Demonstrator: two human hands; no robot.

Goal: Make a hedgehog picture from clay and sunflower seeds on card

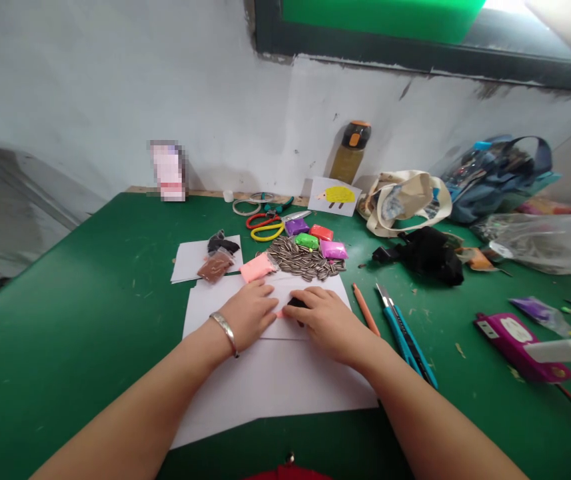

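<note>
White paper sheets (265,380) lie on the green table in front of me. My left hand (251,312) rests on the top sheet, fingers spread, holding nothing I can see. To its right my right hand (326,319) touches a small black piece (297,303) with its fingers; whether it grips the piece is not clear. A little pink material (280,314) shows on the paper between the hands. Just beyond the left fingers lies a pink clay packet (258,267), beside a heap of striped seeds (298,259) with coloured clay packets on it.
Left of the seeds, brown (215,265) and black packets sit on small paper. Scissors (268,231) and a hedgehog picture (335,196) are behind. An orange pencil (366,310), teal cutters (405,337) and a magenta glue gun (520,343) lie right.
</note>
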